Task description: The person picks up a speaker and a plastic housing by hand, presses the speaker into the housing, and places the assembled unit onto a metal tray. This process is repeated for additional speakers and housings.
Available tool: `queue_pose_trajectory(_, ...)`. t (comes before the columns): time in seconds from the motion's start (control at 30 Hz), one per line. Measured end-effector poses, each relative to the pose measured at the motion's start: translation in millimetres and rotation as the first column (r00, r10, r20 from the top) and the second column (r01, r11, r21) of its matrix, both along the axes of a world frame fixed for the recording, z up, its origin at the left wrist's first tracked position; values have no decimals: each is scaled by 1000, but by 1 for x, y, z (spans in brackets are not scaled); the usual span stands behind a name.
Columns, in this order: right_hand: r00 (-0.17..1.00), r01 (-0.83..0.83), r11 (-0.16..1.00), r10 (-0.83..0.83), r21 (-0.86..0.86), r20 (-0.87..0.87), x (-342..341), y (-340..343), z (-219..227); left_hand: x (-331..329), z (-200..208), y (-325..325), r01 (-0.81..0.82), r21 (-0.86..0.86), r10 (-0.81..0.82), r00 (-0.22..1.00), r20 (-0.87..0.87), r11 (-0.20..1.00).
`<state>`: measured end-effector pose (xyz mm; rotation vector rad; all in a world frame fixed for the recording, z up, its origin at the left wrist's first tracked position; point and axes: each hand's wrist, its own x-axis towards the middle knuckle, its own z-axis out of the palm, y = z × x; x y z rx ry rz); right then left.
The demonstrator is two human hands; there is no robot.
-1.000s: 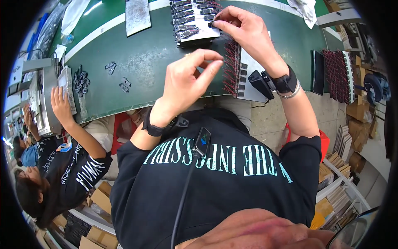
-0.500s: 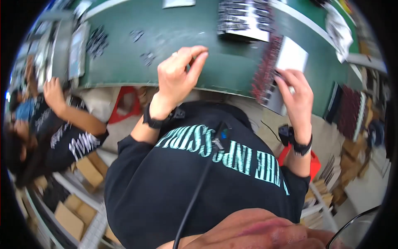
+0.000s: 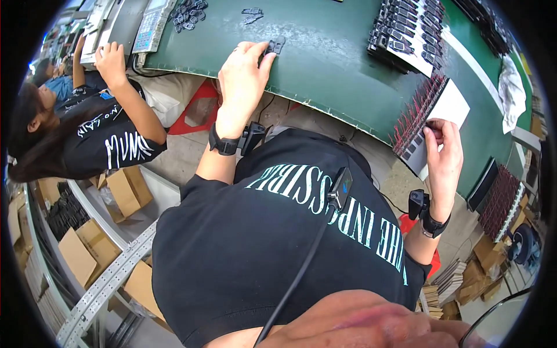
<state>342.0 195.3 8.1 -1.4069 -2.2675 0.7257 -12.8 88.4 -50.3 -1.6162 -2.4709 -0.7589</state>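
My left hand (image 3: 241, 78) reaches over the green table, thumb and forefinger closing round a small black plastic piece (image 3: 278, 44) lying there. Over at the right, my right hand (image 3: 445, 148) has its thumb and fingers pinched together at the face of a white board (image 3: 452, 106). This board carries a row of small black pieces and a dense row of thin red spikes (image 3: 419, 107) along its left side. A dark bit shows at the right fingertips, but I cannot make out whether it is loose or part of the row.
Small black pieces (image 3: 252, 13) lie beyond my left hand, with a larger pile (image 3: 188, 14) farther left. A rack of black parts (image 3: 406, 35) stands at the back right. Another red-spiked board (image 3: 500, 200) is at far right. A co-worker (image 3: 101, 124) sits at left.
My left hand has moved left across the table to the small black pieces. My right hand stays at the spiked board, now lower along it. The whole view has shifted with my head.
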Motion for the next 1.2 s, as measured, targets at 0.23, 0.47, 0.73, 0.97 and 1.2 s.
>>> queue_pose_trajectory(0.23,999,16,999,-14,-45,41,2,6,1,9,-8,18,160,52,-160,987,-7,986)
queue_pose_trajectory(0.47,977,56,989,-82,-134,-196,21,6,-4,12,-9,19,210,51,-205,974,-97,976)
queue_pose_trajectory(0.73,526,-46,851,-424,-523,-737,36,8,-18,21,3,15,306,148,-304,952,-38,940)
queue_pose_trajectory(0.97,442,-163,803,-460,-574,-770,29,-3,-17,115,21,62,488,353,-602,630,491,798)
queue_pose_trajectory(1.2,493,-182,820,-402,-543,-771,25,-13,-11,174,36,83,726,384,-821,512,250,570)
